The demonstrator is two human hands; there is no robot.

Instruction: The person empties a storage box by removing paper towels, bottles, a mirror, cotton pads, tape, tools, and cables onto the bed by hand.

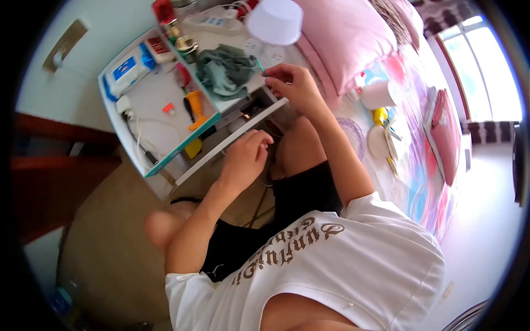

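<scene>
My right hand (pixel 295 88) is raised over the right end of the open drawer (pixel 232 138), its fingers pinching a thin green stick (pixel 259 65) that points up and left. Just left of it, a crumpled grey-green cloth (pixel 223 69) lies on the bedside cabinet top. Close to the drawer's front panel is my left hand (pixel 245 157), fingers curled in and no object visible in them. Dark items and a yellow thing (pixel 193 148) show inside the drawer, partly hidden by the cabinet top.
On the cabinet top are a wipes pack (pixel 126 71), an orange-handled tool (pixel 196 110), a white cable (pixel 138 129), a power strip (pixel 212 22) and a white lampshade (pixel 274 22). A bed with a pink pillow (pixel 345 41) and a paper roll (pixel 380 95) stands right.
</scene>
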